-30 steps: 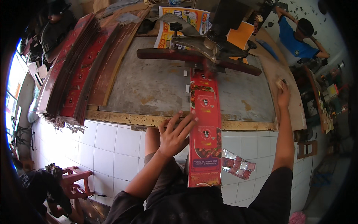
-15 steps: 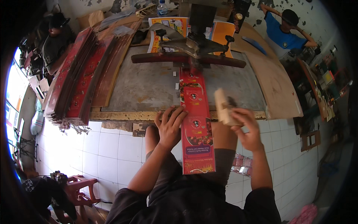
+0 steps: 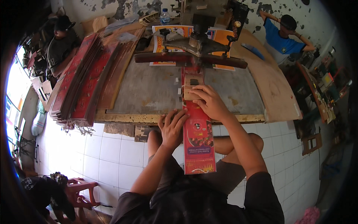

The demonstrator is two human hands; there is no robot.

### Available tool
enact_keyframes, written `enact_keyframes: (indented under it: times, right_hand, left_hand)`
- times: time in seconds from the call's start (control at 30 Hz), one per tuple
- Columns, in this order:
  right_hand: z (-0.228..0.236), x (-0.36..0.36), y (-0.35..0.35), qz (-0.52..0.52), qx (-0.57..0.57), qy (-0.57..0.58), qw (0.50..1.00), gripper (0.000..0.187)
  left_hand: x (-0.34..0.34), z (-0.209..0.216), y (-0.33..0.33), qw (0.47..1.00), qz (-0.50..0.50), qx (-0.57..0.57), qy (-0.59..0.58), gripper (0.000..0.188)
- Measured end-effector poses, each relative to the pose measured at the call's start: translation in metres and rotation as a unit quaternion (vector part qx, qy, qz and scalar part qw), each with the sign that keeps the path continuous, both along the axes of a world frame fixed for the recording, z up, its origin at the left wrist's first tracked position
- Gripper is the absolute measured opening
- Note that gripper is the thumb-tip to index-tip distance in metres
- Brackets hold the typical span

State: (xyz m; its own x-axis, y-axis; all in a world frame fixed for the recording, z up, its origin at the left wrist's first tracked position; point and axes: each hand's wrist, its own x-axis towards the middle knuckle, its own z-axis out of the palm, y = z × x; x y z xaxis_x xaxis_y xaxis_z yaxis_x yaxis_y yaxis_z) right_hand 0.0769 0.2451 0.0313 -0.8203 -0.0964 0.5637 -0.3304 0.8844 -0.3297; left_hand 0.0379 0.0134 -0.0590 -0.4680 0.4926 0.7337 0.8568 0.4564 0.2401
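From the head view, the right hand (image 3: 212, 101) curls around a wooden block (image 3: 189, 93) on the red strip (image 3: 199, 151), which overhangs the counter (image 3: 149, 89); the left hand (image 3: 172, 130), fingers loosely spread, touches the strip's left edge. Half a second ago the block was right of the strip.
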Motion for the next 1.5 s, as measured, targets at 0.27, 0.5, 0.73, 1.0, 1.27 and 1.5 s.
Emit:
enact_keyframes:
  times: [0.27,0.5,0.73,1.0,1.27,1.5]
  right_hand:
    - [-0.009,-0.022,0.013,-0.010,0.012,-0.004,1.000,0.045]
    - [-0.004,-0.022,0.009,-0.018,-0.019,0.003,1.000,0.045]
    - [-0.005,-0.026,0.012,-0.067,0.014,0.046,0.997,0.039]
    - [-0.004,-0.026,0.012,-0.081,0.008,0.048,0.996,0.040]
    - [-0.004,-0.020,0.013,-0.079,-0.005,0.046,0.996,0.036]
    - [-0.002,-0.012,0.069,-0.120,-0.067,-0.022,0.990,0.025]
  left_hand:
    - [0.000,-0.002,-0.001,1.000,0.020,-0.012,0.014,0.039]
    - [-0.002,-0.005,-0.001,0.999,0.030,-0.012,0.028,0.035]
    - [-0.003,-0.010,0.000,0.999,0.032,-0.015,0.026,0.033]
    - [-0.001,-0.007,-0.001,1.000,0.016,-0.014,0.002,0.036]
    - [0.000,0.032,-0.024,0.989,-0.063,-0.098,-0.094,0.065]
    - [-0.061,0.095,-0.049,0.949,-0.220,-0.100,-0.202,0.066]
